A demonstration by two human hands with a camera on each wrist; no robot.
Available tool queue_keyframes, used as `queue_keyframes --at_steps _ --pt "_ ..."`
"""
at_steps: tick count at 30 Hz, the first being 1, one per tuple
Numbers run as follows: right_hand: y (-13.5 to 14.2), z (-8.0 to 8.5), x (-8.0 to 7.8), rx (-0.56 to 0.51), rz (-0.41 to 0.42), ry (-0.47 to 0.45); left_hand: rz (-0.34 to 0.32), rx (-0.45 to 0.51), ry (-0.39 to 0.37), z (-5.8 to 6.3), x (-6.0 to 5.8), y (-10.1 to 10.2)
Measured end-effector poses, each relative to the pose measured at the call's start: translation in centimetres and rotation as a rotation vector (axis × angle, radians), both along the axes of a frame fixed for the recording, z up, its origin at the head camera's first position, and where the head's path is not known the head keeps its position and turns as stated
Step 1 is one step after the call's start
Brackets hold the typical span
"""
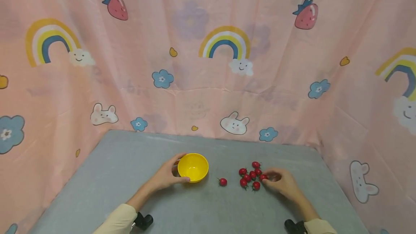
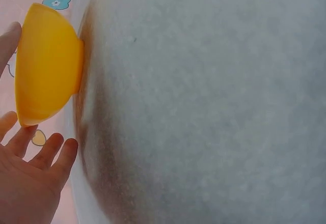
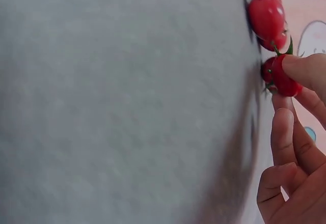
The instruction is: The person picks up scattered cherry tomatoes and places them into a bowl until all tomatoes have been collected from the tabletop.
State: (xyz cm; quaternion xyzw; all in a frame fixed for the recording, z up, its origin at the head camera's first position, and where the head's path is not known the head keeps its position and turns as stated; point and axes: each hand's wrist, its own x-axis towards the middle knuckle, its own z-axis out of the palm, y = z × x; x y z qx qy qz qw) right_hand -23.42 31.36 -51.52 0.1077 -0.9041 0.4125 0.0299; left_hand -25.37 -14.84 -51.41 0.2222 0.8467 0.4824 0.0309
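Note:
A yellow bowl (image 1: 193,168), its opening facing up, is held at its sides by my left hand (image 1: 166,174), thumb near the front and fingers behind. In the left wrist view the bowl's side (image 2: 48,66) shows with the fingers at its rim. My right hand (image 1: 284,184) pinches a red cherry tomato (image 3: 285,79) between thumb and fingers, at the right edge of a loose cluster of cherry tomatoes (image 1: 247,178). A single cherry tomato (image 1: 222,182) with a green stem lies between the bowl and the cluster.
Everything is on a grey tabletop (image 1: 208,208). Behind and beside it hangs a pink curtain (image 1: 195,100) printed with rainbows, rabbits and flowers. Black wrist-worn devices (image 1: 143,221) show by both sleeves.

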Motion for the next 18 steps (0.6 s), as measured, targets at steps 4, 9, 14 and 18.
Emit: queue_keyframes --at_steps 4,9,14,18 --pt "0.6 0.5 0.0 -0.016 -0.011 0.023 -0.009 0.007 0.005 -0.1 -0.1 0.0" --pt "1.1 1.1 0.0 -0.07 -0.019 0.023 -0.041 0.035 0.019 -0.1 -0.1 -0.2" --pt "0.9 1.7 -0.1 -0.116 -0.005 0.053 -0.052 0.034 0.047 -0.1 -0.1 -0.3" --pt "0.3 2.1 -0.3 -0.085 0.006 0.107 -0.052 0.006 0.059 0.0 -0.2 -0.3"
